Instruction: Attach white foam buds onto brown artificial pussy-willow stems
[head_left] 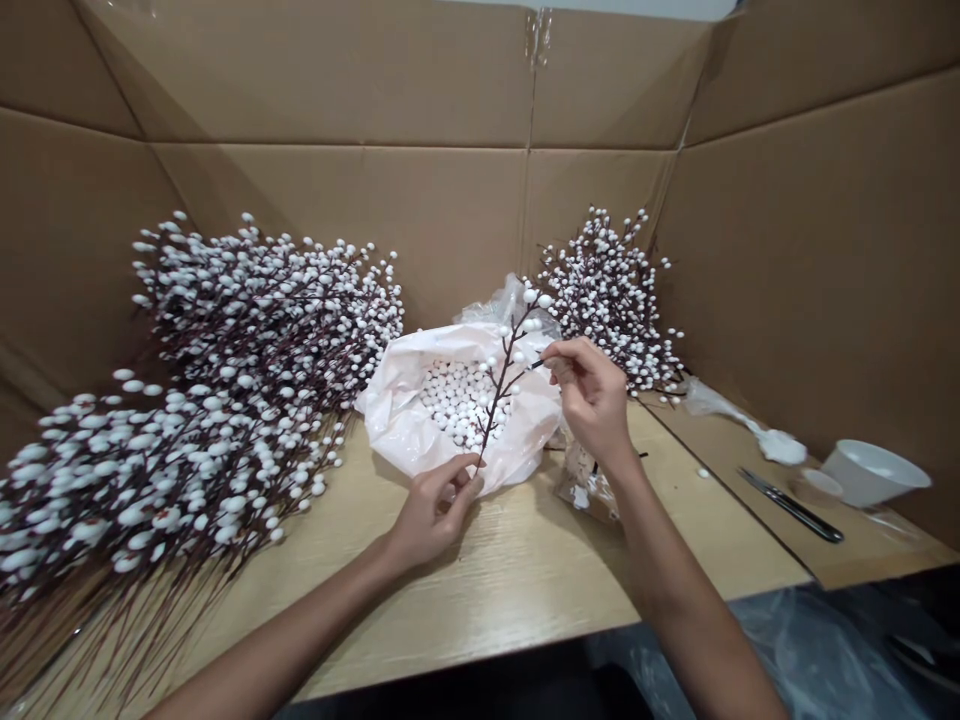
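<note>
Head view of a wooden table (487, 600) set inside tall cardboard walls (337, 90). The person's left hand (439, 510) lies near the middle of the table, its fingers closed around the lower stem of a single berry branch (506, 375). The right hand (592, 395) is to the right and farther away, with thumb and forefinger pinching a dark side twig of the same branch and the remaining fingers loosely curved. The branch tilts up from the left hand toward the far right, its white foam berries above an open plastic bag (397, 420). The bag holds many loose white foam balls (457, 405). A large heap of berry branches (255, 320) fills the left of the table, its dark stems fanning toward the near left. A smaller bunch of berry branches (611, 300) stands beyond the right hand. A crumpled brown packet (585, 485) lies just under the right wrist. Farther right, a cardboard sheet (720, 450) carries a dark-handled knife (791, 505), a white bowl (874, 472), and a crumpled white plastic scrap (780, 447).
</note>
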